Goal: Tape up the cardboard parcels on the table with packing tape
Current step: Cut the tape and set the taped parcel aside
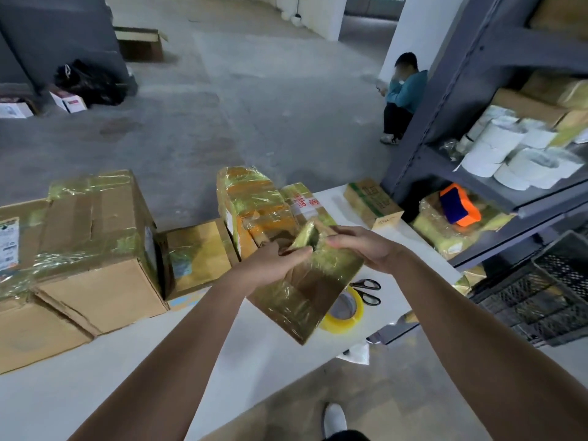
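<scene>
Over the white desk [270,361], a small brown cardboard parcel [305,297] wrapped in glossy yellowish tape was held tilted, its lower corner pointing toward 6 o'clock and its upper end toward 12. It sat near the middle of the view, lifted at the far end.

The left hand [276,262] gripped the parcel's upper end from 9 o'clock, with one finger stretched across the top. The right hand [362,249] held the same end from 3 o'clock, fingers curved over the edge and thumb lying on top. A loose flap of tape stood up between the two hands.

At 4 o'clock from the parcel, partly hidden behind its lower edge, a yellow roll of packing tape [345,310] lay flat on the desk. A pair of black-handled scissors [367,291] lay just beside it.

At 9 o'clock a large brown carton [95,249] with tape over its top rested on the desk. A stack of taped parcels [251,198] stood at 12 o'clock, and a small box with green print [372,202] sat at 1 o'clock.

A grey metal shelf [477,90] at 2 o'clock carried white rolls [509,154]. A black mesh crate [556,291] stood at 3 o'clock. Farther off, a person in a teal top [404,90] sat against a white pillar.
</scene>
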A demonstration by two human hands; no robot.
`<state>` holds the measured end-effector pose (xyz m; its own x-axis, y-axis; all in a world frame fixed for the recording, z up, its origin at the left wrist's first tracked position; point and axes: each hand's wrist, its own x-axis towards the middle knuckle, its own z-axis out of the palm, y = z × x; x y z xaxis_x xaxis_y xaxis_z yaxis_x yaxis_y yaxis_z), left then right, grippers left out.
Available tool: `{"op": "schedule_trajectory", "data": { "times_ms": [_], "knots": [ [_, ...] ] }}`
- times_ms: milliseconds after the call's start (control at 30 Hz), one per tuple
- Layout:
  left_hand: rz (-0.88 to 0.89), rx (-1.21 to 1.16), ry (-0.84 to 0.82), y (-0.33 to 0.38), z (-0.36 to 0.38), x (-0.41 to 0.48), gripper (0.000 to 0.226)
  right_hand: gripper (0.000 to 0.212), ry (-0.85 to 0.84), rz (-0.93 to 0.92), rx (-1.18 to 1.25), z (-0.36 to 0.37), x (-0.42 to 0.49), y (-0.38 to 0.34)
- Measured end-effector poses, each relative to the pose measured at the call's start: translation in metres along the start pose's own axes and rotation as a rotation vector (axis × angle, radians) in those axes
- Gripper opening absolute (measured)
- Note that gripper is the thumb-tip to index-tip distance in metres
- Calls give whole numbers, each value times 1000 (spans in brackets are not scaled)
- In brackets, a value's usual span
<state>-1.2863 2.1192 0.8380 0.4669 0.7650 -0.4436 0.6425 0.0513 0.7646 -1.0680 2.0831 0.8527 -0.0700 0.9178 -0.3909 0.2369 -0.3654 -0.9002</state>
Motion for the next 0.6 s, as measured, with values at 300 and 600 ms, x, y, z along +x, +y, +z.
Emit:
{"op": "schedule_trajectory", "data": {
  "times_ms": [300, 600],
  "knots": [
    [-54, -163, 125, 66, 40, 60, 95, 30, 190, -129, 152, -82, 28, 6],
    [-154, -194, 263, 154, 85, 142, 85, 22, 372, -137, 37, -187, 85, 14]
  ]
}}
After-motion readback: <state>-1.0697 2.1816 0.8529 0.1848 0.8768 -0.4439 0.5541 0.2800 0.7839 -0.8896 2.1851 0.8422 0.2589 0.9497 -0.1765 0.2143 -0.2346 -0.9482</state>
